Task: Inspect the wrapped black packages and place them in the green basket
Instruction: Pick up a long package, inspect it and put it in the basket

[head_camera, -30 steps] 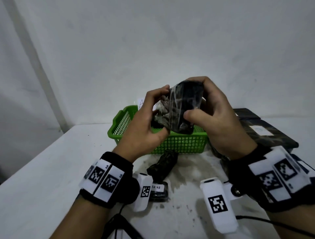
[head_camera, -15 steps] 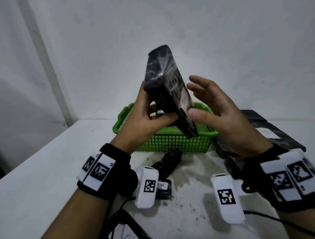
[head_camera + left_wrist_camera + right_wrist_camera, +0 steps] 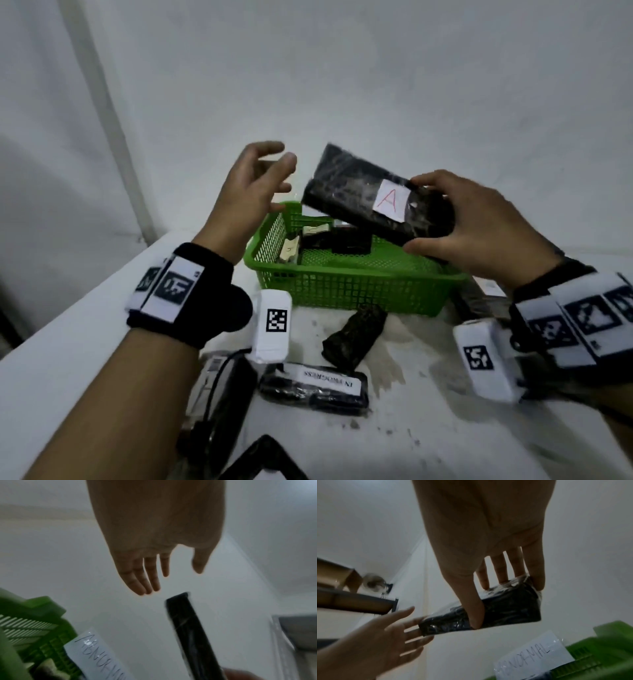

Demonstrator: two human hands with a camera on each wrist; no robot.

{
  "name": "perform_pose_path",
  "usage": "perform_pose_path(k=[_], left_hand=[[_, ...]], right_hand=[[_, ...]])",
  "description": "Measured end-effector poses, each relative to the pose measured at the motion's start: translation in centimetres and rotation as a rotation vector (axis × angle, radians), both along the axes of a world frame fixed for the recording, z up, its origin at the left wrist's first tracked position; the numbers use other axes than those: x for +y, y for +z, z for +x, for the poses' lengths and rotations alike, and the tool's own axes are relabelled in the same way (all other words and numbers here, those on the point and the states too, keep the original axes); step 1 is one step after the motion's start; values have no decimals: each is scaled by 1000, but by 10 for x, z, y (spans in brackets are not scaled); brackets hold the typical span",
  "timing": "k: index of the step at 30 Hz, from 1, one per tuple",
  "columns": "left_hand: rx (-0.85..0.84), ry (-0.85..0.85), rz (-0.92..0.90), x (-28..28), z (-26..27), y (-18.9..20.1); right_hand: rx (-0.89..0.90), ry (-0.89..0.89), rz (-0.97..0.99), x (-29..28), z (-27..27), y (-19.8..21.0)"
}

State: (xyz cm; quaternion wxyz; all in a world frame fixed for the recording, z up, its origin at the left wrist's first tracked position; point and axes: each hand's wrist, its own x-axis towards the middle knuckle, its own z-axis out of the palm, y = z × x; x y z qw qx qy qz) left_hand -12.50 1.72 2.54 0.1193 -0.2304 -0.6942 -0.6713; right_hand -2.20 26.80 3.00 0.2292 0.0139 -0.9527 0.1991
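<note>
Fingers (image 3: 432, 179) of the right hand (image 3: 479, 222) are gripping the package (image 3: 346, 192) over the basket (image 3: 342, 284), its long axis pointing to ten o'clock, where the left hand (image 3: 250, 192) is waiting with loose, empty fingers.

Held package (image 3: 359, 202): black under glossy clear film, with a white label (image 3: 390, 202) bearing a red "A". Basket (image 3: 352, 284): bright green, open grid mesh; a white slip (image 3: 532, 660) at it carried dark handwriting. Table (image 3: 68, 342): white, speckled with dark marks. Loose package (image 3: 354, 337): mottled black. Flat package (image 3: 315, 387): black, its white strip printed in black capitals. Wristbands (image 3: 185, 294): black, with white tags showing black square-code patterns. Wall (image 3: 342, 68): pale grey-white.
</note>
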Motion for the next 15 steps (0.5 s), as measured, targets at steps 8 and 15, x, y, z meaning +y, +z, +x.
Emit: perform_pose_path(k=[8,15], left_hand=[[-144,159,-225,12,-68,-16],[-257,162,-261,19,-94,-34]], right_hand=[[-424,11,537,3,-121,18],[-636,79,576,9,-176,-6]])
